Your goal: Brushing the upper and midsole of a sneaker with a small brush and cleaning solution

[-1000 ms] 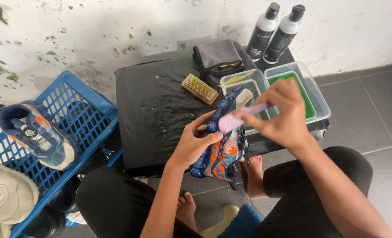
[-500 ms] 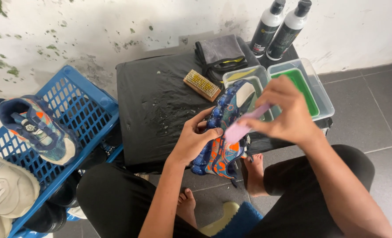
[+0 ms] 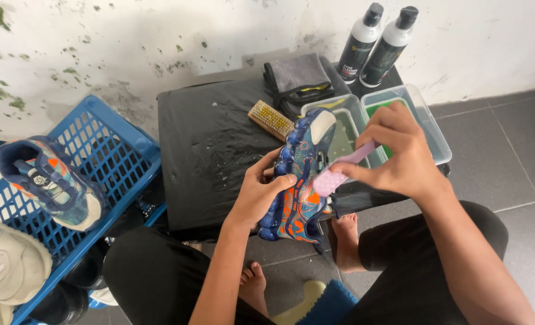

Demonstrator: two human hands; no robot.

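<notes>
Over the black table [image 3: 207, 144], the sneaker [image 3: 300, 174] points its toe away.

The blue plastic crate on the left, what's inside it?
The blue plastic crate holds a blue-and-orange patterned sneaker and a pale shoe. Whatever lies beneath them is hidden.

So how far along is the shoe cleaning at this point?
Midway, by the look of it. Done: the black table is splashed wet. In hand: the left hand holds the blue-orange sneaker while the right hand works a pink brush on it. Left: the matching sneaker lies on the blue crate.
</notes>
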